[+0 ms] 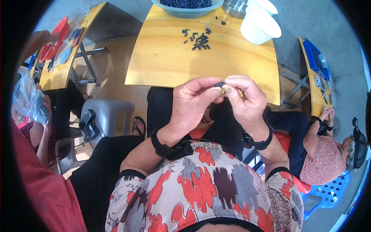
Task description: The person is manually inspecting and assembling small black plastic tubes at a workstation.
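Just past the table's near edge, both hands meet at the fingertips around a small dark plastic piece [219, 84]. Thumb and index finger of my left hand [192, 101] pinch its left end. From the other side, my right hand [248, 101] pinches it the same way. Most of the piece is covered by fingers, so its exact kind cannot be made out. Farther back on the wooden table [162, 65] lies a loose pile of small dark plastic pieces [201, 41], some single and some heaped together.
A grey-blue basin [185, 12] full of dark pieces stands at the far edge, beside a metal bowl [235, 7] and white plastic tubs [258, 25]. People sit at side tables left and right. A grey stool [104, 106] holds a black device [89, 124].
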`<control>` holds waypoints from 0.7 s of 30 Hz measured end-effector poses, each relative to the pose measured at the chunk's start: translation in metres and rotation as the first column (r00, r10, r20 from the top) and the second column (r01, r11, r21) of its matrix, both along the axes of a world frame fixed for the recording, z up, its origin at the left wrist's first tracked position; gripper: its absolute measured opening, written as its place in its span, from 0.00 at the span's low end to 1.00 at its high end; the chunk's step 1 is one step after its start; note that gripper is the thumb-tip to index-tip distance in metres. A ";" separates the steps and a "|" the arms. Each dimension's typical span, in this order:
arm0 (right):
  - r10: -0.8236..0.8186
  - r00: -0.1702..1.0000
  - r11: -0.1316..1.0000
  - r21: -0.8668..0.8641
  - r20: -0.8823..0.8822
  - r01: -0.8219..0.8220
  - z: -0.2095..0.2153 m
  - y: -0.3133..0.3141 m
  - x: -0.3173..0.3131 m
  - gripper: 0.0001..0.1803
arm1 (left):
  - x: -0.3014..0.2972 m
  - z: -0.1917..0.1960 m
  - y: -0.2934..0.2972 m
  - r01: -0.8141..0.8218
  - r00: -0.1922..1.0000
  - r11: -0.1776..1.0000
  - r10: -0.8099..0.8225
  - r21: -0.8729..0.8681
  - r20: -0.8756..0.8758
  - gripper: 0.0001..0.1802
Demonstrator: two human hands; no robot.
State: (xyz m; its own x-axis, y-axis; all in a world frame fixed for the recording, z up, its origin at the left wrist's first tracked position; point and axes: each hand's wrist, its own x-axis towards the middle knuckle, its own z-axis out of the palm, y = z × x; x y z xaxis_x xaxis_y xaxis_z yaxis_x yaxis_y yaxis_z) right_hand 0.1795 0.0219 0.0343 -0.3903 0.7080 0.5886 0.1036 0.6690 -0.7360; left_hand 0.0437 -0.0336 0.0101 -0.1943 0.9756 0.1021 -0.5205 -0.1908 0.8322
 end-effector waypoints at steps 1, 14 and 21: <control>-0.044 0.997 0.992 0.122 0.057 0.037 0.000 0.001 -0.001 0.10 | -0.001 0.001 0.000 0.022 0.997 0.999 -0.018 -0.048 0.074 0.10; -0.156 0.983 0.904 0.416 0.100 0.102 -0.030 -0.003 -0.004 0.26 | -0.003 0.006 0.001 0.156 0.983 0.976 -0.138 -0.153 0.123 0.09; -0.188 0.982 0.912 0.370 0.001 0.175 -0.022 -0.003 -0.012 0.22 | 0.000 0.020 0.001 0.083 0.994 0.988 -0.091 -0.128 -0.061 0.13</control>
State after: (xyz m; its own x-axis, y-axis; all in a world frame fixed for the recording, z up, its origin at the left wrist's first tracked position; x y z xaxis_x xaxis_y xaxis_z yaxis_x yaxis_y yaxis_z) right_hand 0.1676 0.0186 0.0120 -0.3015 0.5058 0.8083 0.2707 0.8582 -0.4361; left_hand 0.0437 -0.0330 0.0306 -0.1051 0.9944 -0.0120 -0.4732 -0.0394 0.8801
